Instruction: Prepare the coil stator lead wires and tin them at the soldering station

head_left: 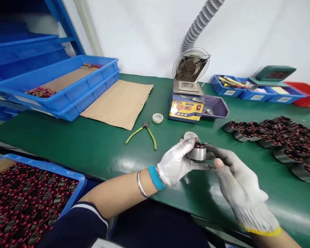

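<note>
A round metal stator with copper windings (197, 152) is held between both gloved hands above the green table (93, 144). My left hand (175, 163) in a white glove grips its left side. My right hand (235, 179), also gloved with a bare fingertip showing, touches its right side with thumb and fingers. A small white round lid (190, 135) lies on the table just behind the stator.
Green-handled cutters (144, 132) and a white cap (157, 118) lie left of a solder pot (186, 106) with a fan and duct. Several wound stators (279, 136) lie at right. Blue crates (64, 86), cardboard (119, 103) at left; a crate of stators (28, 203) near left.
</note>
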A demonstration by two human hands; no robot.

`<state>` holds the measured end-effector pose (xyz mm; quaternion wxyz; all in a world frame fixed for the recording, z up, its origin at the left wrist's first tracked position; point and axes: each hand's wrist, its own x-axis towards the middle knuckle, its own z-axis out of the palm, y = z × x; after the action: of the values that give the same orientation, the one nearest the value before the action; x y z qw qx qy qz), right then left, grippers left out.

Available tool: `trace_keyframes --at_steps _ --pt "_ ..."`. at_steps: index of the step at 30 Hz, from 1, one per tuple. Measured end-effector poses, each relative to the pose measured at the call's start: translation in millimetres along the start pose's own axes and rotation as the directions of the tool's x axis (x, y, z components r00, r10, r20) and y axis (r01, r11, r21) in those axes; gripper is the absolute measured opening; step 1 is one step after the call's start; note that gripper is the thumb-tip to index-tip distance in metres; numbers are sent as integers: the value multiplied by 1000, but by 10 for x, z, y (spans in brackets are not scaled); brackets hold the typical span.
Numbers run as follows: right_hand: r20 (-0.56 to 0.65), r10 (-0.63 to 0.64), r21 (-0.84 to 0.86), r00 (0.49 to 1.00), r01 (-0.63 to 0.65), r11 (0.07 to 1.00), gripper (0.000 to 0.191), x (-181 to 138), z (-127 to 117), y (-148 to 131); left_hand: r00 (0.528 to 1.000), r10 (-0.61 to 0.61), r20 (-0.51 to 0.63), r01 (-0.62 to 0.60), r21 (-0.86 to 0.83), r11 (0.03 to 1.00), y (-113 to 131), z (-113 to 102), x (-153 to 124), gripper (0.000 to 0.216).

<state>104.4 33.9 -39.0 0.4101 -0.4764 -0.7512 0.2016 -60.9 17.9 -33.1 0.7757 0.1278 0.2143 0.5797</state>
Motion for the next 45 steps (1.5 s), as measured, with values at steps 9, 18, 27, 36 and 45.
trace_keyframes --at_steps 9,18,27,36,45 --pt "89 -298 -96 950 306 947 55 -130 233 76 990 -23 -138 32 65 997 12 -29 22 33" --pt "172 -268 -101 948 288 952 54 -109 145 180 977 -167 -132 200 295 935 105 15 37 41" --pt "-34 -253 -364 967 224 904 53 -86 -23 226 922 292 255 -306 941 144 15 -117 -86 21" --pt "-143 160 -390 977 -204 898 53 324 69 286 956 280 84 -18 973 -228 18 -61 -54 49" --pt "156 334 -650 930 -158 743 59 793 338 399 994 -43 96 -105 866 -489 -129 -123 -73 51"
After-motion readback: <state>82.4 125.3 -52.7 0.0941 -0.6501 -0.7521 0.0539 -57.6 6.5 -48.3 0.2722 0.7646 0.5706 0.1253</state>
